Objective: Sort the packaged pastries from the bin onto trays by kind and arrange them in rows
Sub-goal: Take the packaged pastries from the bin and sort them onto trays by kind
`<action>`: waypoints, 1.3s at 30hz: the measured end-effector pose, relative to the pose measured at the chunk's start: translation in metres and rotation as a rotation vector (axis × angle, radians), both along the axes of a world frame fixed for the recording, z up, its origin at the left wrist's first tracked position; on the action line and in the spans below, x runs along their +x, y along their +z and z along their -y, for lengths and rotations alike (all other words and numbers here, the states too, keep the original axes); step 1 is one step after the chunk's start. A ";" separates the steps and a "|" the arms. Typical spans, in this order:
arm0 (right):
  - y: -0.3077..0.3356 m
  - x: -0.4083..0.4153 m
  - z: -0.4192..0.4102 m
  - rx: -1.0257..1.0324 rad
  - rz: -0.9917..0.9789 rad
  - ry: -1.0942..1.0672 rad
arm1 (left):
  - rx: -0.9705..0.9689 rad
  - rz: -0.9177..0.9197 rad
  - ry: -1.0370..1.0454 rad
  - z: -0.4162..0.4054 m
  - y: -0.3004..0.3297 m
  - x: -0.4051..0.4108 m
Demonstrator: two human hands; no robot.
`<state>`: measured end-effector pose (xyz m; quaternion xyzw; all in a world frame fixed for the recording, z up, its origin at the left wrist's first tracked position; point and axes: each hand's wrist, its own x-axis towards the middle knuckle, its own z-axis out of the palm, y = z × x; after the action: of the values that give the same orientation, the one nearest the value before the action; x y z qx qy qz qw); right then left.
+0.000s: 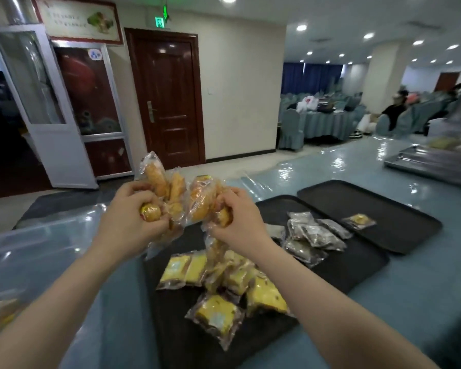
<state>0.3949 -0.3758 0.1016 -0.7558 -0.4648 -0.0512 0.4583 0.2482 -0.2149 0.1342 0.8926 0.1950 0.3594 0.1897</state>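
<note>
Your left hand (128, 217) and right hand (237, 217) each hold a tight grip on golden pastry packs (168, 187), lifted above the near tray (171, 342) for sorting.

Left hand (125, 219): raised before you, fingers curled, gripping.
Right hand (238, 218): raised alongside, fingers curled, gripping.

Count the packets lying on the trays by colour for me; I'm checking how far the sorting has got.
Dark packets: about 6, overlapping
Yellow packets in the near pile: at least 6, heaped
Single yellow packet on the far black tray: 1
Total: at least 13, leaving out the held packets in the left hand and right hand.
</note>
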 end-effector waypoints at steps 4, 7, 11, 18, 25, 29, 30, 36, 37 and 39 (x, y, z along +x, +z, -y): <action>-0.011 0.077 0.080 -0.011 -0.016 -0.073 | -0.055 0.025 -0.092 0.074 -0.015 0.086; -0.022 0.128 0.119 -0.031 -0.056 -0.114 | -0.112 -0.015 -0.126 0.113 -0.031 0.139; -0.043 0.185 0.142 -0.042 -0.099 -0.121 | -0.159 -0.056 -0.169 0.134 -0.049 0.198; -0.072 0.268 0.171 -0.056 -0.165 -0.194 | -0.233 -0.103 -0.208 0.155 -0.082 0.302; -0.110 0.377 0.240 -0.082 -0.220 -0.325 | -0.349 -0.147 -0.274 0.219 -0.129 0.412; -0.152 0.454 0.292 -0.092 -0.266 -0.371 | -0.430 -0.163 -0.231 0.252 -0.157 0.485; -0.164 0.473 0.307 -0.081 -0.291 -0.392 | -0.470 -0.142 -0.199 0.259 -0.164 0.504; -0.203 0.584 0.373 -0.032 -0.407 -0.516 | -0.594 -0.215 -0.076 0.326 -0.206 0.618; -0.205 0.601 0.380 -0.044 -0.406 -0.520 | -0.599 -0.223 -0.085 0.337 -0.213 0.633; -0.212 0.631 0.390 -0.099 -0.384 -0.530 | -0.611 -0.259 -0.100 0.358 -0.227 0.657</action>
<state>1.0262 -0.7662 -0.1104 -0.8678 -0.1589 -0.0026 0.4708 0.9056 -0.5725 -0.0928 0.8413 0.2722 0.1580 0.4395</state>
